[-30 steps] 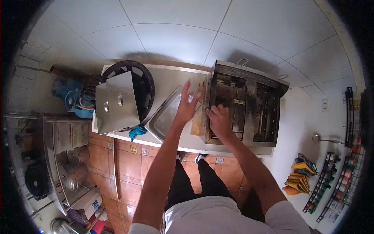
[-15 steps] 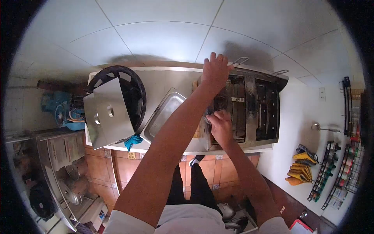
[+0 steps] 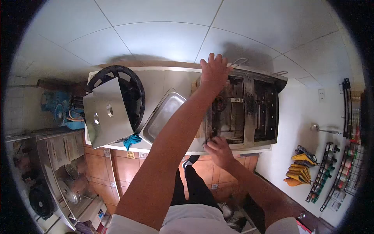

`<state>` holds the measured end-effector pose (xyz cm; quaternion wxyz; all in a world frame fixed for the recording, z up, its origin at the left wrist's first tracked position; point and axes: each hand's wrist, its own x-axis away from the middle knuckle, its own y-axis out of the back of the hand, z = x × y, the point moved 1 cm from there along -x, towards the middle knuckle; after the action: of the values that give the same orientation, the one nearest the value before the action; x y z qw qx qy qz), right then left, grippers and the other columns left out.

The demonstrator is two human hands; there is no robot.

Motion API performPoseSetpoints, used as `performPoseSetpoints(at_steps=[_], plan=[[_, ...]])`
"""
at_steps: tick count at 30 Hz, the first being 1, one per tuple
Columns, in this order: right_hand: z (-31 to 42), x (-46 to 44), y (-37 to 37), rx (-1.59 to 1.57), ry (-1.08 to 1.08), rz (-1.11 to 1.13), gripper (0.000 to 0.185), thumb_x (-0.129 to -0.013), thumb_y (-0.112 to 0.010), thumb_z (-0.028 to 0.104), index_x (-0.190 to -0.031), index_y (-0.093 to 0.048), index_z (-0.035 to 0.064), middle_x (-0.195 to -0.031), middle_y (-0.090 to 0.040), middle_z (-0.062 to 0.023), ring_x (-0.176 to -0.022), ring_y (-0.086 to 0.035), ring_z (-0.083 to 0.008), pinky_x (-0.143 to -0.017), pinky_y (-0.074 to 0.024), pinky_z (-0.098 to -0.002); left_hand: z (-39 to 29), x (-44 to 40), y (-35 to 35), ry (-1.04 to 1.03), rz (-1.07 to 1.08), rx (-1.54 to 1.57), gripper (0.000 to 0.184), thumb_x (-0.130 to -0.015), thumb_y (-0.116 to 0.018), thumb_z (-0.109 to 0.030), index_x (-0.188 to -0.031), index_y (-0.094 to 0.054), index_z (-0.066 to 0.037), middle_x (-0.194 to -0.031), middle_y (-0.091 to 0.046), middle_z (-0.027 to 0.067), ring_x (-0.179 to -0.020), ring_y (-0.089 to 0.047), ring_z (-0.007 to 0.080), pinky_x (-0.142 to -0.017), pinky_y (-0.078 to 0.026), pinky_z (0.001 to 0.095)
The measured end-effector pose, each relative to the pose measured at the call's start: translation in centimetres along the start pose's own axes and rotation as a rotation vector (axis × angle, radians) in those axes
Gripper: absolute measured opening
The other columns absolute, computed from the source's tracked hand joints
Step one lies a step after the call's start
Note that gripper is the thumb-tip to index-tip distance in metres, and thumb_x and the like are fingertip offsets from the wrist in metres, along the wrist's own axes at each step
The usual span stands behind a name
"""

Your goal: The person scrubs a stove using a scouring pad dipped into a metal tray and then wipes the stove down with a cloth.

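A dark, soiled metal cooking unit [image 3: 249, 117], open on top, stands on the right part of the counter. My left hand [image 3: 215, 70] rests on its far left corner, with the fingers apart. At the near left corner of the unit is my right hand [image 3: 219, 150], its fingers curled round something small and dark against the left rim. What that thing is cannot be made out. Left of my left forearm lies a shallow metal tray [image 3: 165, 113].
Metal sheets with oval holes [image 3: 109, 111] lean on a black ring-shaped rack [image 3: 138, 93]. A teal cloth [image 3: 132, 141] hangs at the counter's front edge. Yellow gloves [image 3: 299, 171], a ladle [image 3: 325, 129] and spice racks [image 3: 323, 171] hang at the right.
My left hand has moved right and away from me onto the unit's far corner. My right hand has slid along the left rim towards me.
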<state>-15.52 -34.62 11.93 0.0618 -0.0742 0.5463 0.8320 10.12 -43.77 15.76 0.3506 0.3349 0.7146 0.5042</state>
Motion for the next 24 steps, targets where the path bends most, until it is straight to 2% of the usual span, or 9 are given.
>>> performPoseSetpoints(at_steps=[2, 4, 7, 10, 11, 13, 19, 22, 24], plan=[[0.1, -0.6, 0.6, 0.003, 0.030, 0.028, 0.018, -0.072, -0.066, 0.008, -0.089, -0.065, 0.0050, -0.092, -0.057, -0.0148, -0.092, -0.054, -0.0364, -0.084, -0.0425, -0.0496, -0.3, 0.2, -0.5, 0.015, -0.021, -0.012, 0.044, -0.102, -0.045, -0.049, -0.121, -0.060, -0.013, -0.116, -0.058, 0.0057, -0.115, -0.051, 0.0251, -0.085, -0.048, 0.0516], [-3.5, -5.2, 0.5, -0.109, -0.272, 0.025, 0.017, -0.071, -0.067, 0.009, -0.088, -0.065, 0.0051, -0.092, -0.057, -0.0124, -0.094, -0.054, -0.0350, -0.084, -0.0433, -0.0494, -0.2, -0.1, -0.2, 0.007, -0.025, -0.004, 0.044, -0.102, -0.044, -0.049, -0.122, -0.059, -0.013, -0.117, -0.058, 0.0057, -0.116, -0.051, 0.0251, -0.085, -0.048, 0.0525], [-6.4, -8.5, 0.3, 0.087, -0.047, -0.107, 0.015, -0.071, -0.067, 0.009, -0.086, -0.065, 0.0052, -0.091, -0.058, -0.0117, -0.096, -0.055, -0.0353, -0.083, -0.0435, -0.0482, -0.2, 0.7, 0.0, -0.004, 0.024, -0.033, 0.044, -0.103, -0.044, -0.049, -0.122, -0.059, -0.012, -0.119, -0.057, 0.0058, -0.116, -0.051, 0.0253, -0.086, -0.049, 0.0538], [-1.8, -0.2, 0.1, -0.052, 0.076, 0.034, 0.020, -0.070, -0.069, 0.006, -0.090, -0.068, 0.0061, -0.089, -0.059, -0.0089, -0.098, -0.057, -0.0315, -0.082, -0.0434, -0.0476, -0.3, 0.1, 0.4, -0.009, 0.009, -0.017, 0.044, -0.102, -0.045, -0.048, -0.122, -0.059, -0.012, -0.120, -0.056, 0.0060, -0.117, -0.051, 0.0256, -0.087, -0.049, 0.0543], [0.1, 1.8, 0.0, -0.079, 0.114, 0.056, 0.025, -0.070, -0.069, 0.004, -0.095, -0.069, 0.0064, -0.094, -0.059, -0.0078, -0.100, -0.056, -0.0291, -0.083, -0.0430, -0.0476, -0.2, 0.2, 0.1, -0.009, 0.007, -0.007, 0.044, -0.102, -0.045, -0.048, -0.121, -0.059, -0.011, -0.121, -0.056, 0.0061, -0.117, -0.051, 0.0257, -0.087, -0.049, 0.0543], [0.8, 1.5, 0.8, -0.026, 0.120, 0.162, 0.023, -0.074, -0.067, 0.005, -0.097, -0.068, 0.0051, -0.098, -0.060, -0.0090, -0.100, -0.055, -0.0296, -0.084, -0.0426, -0.0461, -0.2, 0.3, -0.1, -0.008, -0.026, -0.053, 0.044, -0.102, -0.046, -0.048, -0.121, -0.059, -0.011, -0.121, -0.056, 0.0065, -0.118, -0.051, 0.0262, -0.086, -0.050, 0.0538], [-5.9, -9.5, 0.8, 0.118, 0.106, -0.132, 0.024, -0.075, -0.062, 0.004, -0.098, -0.067, 0.0045, -0.098, -0.060, -0.0106, -0.097, -0.054, -0.0319, -0.081, -0.0425, -0.0456, -0.3, 0.3, 0.2, -0.017, 0.042, -0.080, 0.046, -0.102, -0.044, -0.049, -0.123, -0.057, -0.011, -0.122, -0.055, 0.0081, -0.118, -0.050, 0.0268, -0.084, -0.051, 0.0543], [-2.5, -2.2, -0.7, 0.023, 0.072, -0.052, 0.022, -0.070, -0.063, 0.003, -0.091, -0.066, 0.0046, -0.098, -0.059, -0.0097, -0.096, -0.054, -0.0309, -0.078, -0.0442, -0.0464, -0.3, 0.3, 0.0, -0.021, 0.028, -0.066, 0.046, -0.102, -0.044, -0.050, -0.123, -0.057, -0.011, -0.122, -0.054, 0.0087, -0.117, -0.050, 0.0265, -0.084, -0.051, 0.0549], [1.3, 1.4, 0.1, -0.017, 0.152, -0.017, 0.025, -0.069, -0.068, 0.007, -0.093, -0.067, 0.0061, -0.098, -0.058, -0.0081, -0.096, -0.054, -0.0276, -0.078, -0.0448, -0.0441, -0.4, 0.3, -0.1, -0.026, -0.001, -0.058, 0.046, -0.102, -0.043, -0.050, -0.123, -0.056, -0.011, -0.121, -0.054, 0.0089, -0.117, -0.051, 0.0264, -0.084, -0.051, 0.0551]])
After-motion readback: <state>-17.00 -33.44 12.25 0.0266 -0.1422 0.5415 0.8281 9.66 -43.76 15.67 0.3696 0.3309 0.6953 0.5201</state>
